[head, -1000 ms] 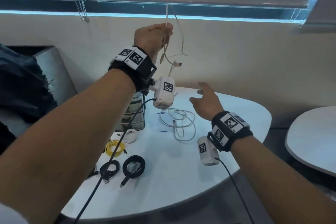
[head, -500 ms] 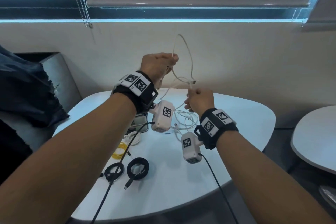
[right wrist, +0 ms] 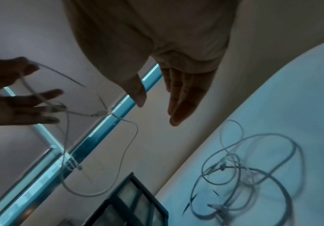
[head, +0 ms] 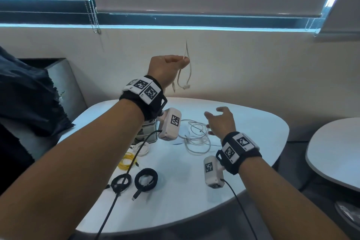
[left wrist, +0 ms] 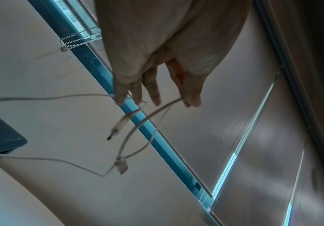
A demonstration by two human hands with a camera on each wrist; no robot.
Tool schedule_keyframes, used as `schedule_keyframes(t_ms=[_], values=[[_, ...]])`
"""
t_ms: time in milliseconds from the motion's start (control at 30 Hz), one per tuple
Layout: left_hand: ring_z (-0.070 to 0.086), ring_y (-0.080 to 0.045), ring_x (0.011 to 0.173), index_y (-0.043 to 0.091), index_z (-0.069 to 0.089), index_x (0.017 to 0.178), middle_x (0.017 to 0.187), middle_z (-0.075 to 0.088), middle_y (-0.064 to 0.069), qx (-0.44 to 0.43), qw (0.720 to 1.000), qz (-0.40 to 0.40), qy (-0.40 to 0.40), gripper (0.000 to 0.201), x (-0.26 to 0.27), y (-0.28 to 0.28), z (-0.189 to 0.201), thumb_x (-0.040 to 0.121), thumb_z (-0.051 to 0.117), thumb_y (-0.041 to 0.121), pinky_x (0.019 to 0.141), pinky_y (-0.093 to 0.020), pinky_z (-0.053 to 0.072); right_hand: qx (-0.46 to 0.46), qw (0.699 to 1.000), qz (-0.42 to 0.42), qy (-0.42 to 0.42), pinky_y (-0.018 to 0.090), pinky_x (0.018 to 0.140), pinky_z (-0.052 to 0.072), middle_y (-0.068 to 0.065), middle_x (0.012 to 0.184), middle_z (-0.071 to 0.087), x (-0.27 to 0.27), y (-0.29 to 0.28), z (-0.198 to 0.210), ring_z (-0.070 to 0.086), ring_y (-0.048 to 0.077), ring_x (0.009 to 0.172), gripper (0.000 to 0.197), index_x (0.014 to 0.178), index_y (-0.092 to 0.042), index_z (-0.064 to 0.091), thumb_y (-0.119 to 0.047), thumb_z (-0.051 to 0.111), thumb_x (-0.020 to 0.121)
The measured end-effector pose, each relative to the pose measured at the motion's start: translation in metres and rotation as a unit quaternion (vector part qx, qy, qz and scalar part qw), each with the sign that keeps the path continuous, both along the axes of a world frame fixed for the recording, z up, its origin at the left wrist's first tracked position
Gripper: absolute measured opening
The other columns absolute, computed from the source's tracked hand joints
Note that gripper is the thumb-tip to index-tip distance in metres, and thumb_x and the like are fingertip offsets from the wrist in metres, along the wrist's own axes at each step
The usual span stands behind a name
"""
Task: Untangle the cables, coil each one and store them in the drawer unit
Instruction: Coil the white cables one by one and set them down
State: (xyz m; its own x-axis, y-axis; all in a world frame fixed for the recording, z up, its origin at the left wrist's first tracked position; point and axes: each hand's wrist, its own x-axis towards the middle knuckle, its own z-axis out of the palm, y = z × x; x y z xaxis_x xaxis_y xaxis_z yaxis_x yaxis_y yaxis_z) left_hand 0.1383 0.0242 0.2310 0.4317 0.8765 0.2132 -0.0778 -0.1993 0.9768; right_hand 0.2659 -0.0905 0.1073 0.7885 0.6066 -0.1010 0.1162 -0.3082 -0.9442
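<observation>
My left hand (head: 183, 62) is raised above the table and pinches a thin white cable (head: 190, 76). The cable hangs in a short loop with its plugs (head: 186, 86) dangling. In the left wrist view the fingers (left wrist: 153, 91) hold the cable (left wrist: 130, 137) and a flat plug (left wrist: 121, 166) hangs below. My right hand (head: 214, 115) hovers open over a loose tangle of white cables (head: 196, 138) on the table, holding nothing. The right wrist view shows the same tangle (right wrist: 244, 168) and the drawer unit (right wrist: 132, 203). In the head view the left wrist camera mostly hides the drawer unit (head: 148, 134).
On the white table (head: 253, 122), coiled cables lie at the front left: a white one (head: 143, 148), a yellow one (head: 127, 160) and two black ones (head: 121, 181) (head: 146, 178). A dark cloth (head: 23, 93) drapes a chair on the left. Another table (head: 335, 152) stands to the right.
My right hand has let go of the cable it gripped beside my left hand and has dropped toward the tangle, fingers open. The cable now hangs from my left hand alone.
</observation>
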Motion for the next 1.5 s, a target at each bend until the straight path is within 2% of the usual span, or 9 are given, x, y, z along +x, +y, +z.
schedule_keyframes(t_ms=[167, 333, 433, 567, 700, 800, 967, 1333, 1500], values=[[0.047, -0.020, 0.135, 0.027, 0.076, 0.095, 0.146, 0.054, 0.000, 0.017, 0.997, -0.063, -0.038, 0.014, -0.011, -0.017, 0.027, 0.083, 0.079, 0.033, 0.117, -0.045, 0.026, 0.087, 0.993, 0.043, -0.063, 0.046, 0.077, 0.061, 0.002, 0.100, 0.067, -0.019, -0.013, 0.038, 0.070, 0.023, 0.088, 0.016, 0.108, -0.020, 0.063, -0.024, 0.064, 0.092], [0.057, 0.009, 0.097, 0.021, 0.073, 0.113, 0.114, 0.070, 0.014, 0.042, 0.991, -0.112, -0.055, 0.024, -0.019, -0.037, 0.058, 0.094, 0.067, 0.034, 0.100, -0.035, 0.031, 0.184, 0.980, 0.041, -0.068, 0.030, 0.066, 0.060, 0.005, 0.103, 0.069, -0.028, -0.038, 0.087, 0.070, 0.017, 0.086, 0.015, 0.111, -0.013, 0.066, -0.015, 0.060, 0.097], [0.071, -0.013, 0.078, 0.024, 0.072, 0.107, 0.081, 0.073, 0.011, 0.042, 0.989, -0.125, -0.063, 0.019, -0.025, -0.049, 0.065, 0.098, 0.061, 0.036, 0.082, -0.034, 0.052, 0.220, 0.972, 0.025, -0.076, 0.031, 0.065, 0.059, 0.007, 0.103, 0.069, -0.033, -0.055, 0.105, 0.070, 0.017, 0.084, 0.012, 0.106, -0.009, 0.067, -0.013, 0.061, 0.096], [0.041, -0.008, 0.044, 0.018, 0.076, 0.110, 0.053, 0.051, 0.009, 0.099, 0.994, -0.042, -0.021, 0.025, -0.041, -0.067, 0.053, 0.095, 0.066, 0.035, 0.048, -0.022, 0.045, 0.238, 0.967, -0.029, -0.085, 0.025, 0.057, 0.056, 0.006, 0.088, 0.070, -0.031, -0.087, 0.109, 0.068, 0.015, 0.071, 0.006, 0.094, -0.008, 0.068, -0.013, 0.065, 0.093], [0.031, -0.006, 0.043, 0.019, 0.077, 0.108, 0.046, 0.046, 0.017, 0.060, 0.995, -0.079, 0.015, 0.023, -0.063, -0.085, 0.018, 0.093, 0.068, 0.034, 0.043, -0.020, 0.032, 0.222, 0.948, -0.074, -0.216, 0.030, 0.088, 0.054, -0.004, 0.107, 0.067, -0.035, -0.107, 0.092, 0.062, 0.010, 0.098, 0.013, 0.104, -0.022, 0.066, -0.022, 0.067, 0.092], [0.034, -0.001, 0.039, 0.016, 0.077, 0.109, 0.043, 0.048, 0.019, 0.044, 0.986, -0.140, 0.079, 0.025, -0.076, -0.104, -0.016, 0.093, 0.068, 0.033, 0.041, -0.017, 0.029, 0.189, 0.921, 0.077, -0.330, 0.010, 0.107, 0.029, -0.019, 0.141, 0.045, -0.058, -0.114, 0.085, 0.038, -0.003, 0.132, 0.039, 0.137, -0.032, 0.051, -0.026, 0.057, 0.099], [0.032, -0.006, 0.044, 0.014, 0.075, 0.090, 0.046, 0.040, 0.016, -0.020, 0.982, -0.160, 0.101, 0.027, -0.104, -0.124, -0.066, 0.094, 0.064, 0.039, 0.044, -0.018, 0.027, 0.106, 0.931, 0.269, -0.223, 0.030, 0.065, 0.047, -0.008, 0.071, 0.066, -0.081, -0.111, 0.075, 0.056, 0.012, 0.064, 0.015, 0.095, -0.023, 0.075, -0.022, 0.060, 0.098], [0.056, -0.027, 0.069, 0.010, 0.052, 0.078, 0.065, 0.048, -0.006, -0.242, 0.931, -0.268, -0.052, 0.027, -0.169, -0.129, -0.112, 0.099, 0.049, 0.027, 0.084, -0.042, 0.051, 0.155, 0.971, 0.122, -0.132, 0.018, 0.071, 0.052, 0.001, 0.081, 0.076, -0.066, -0.094, 0.024, 0.067, 0.010, 0.074, 0.009, 0.081, -0.020, 0.077, -0.014, 0.075, 0.087], [0.052, -0.015, 0.058, 0.016, 0.048, 0.076, 0.063, 0.041, 0.002, -0.292, 0.912, -0.221, -0.186, 0.032, -0.172, -0.131, -0.102, 0.101, 0.041, 0.035, 0.066, -0.033, 0.056, 0.062, 0.977, 0.184, -0.087, 0.011, 0.044, 0.033, 0.000, 0.065, 0.062, -0.084, -0.100, -0.001, 0.043, 0.001, 0.041, 0.013, 0.096, -0.014, 0.078, -0.021, 0.067, 0.094]])
